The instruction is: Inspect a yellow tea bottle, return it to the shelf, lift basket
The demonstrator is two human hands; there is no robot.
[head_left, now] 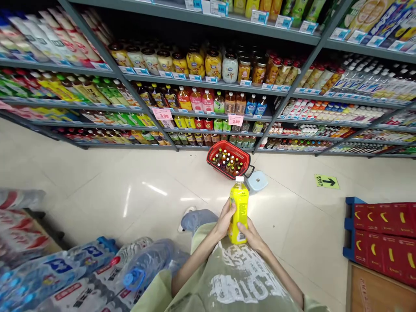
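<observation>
A yellow drink bottle [239, 206] with a white cap stands roughly upright in front of my chest. My left hand [225, 218] grips it along its left side, thumb across the label. Lower down on the right, my right hand [251, 234] holds the same bottle, its thumb near the barcode. Fingers behind the bottle are hidden. Beyond it on the floor sits a red shopping basket [212, 152] with several bottles inside. Beside the basket is a light blue stool [258, 180], partly covered by the bottle.
Long shelves [208, 78] of drinks and jars run across the far side. Wrapped packs of water bottles [61, 264] stand at the lower left. Red cartons [386, 234] are stacked at the right. A green arrow sign [326, 181] lies on the tiled floor [107, 186].
</observation>
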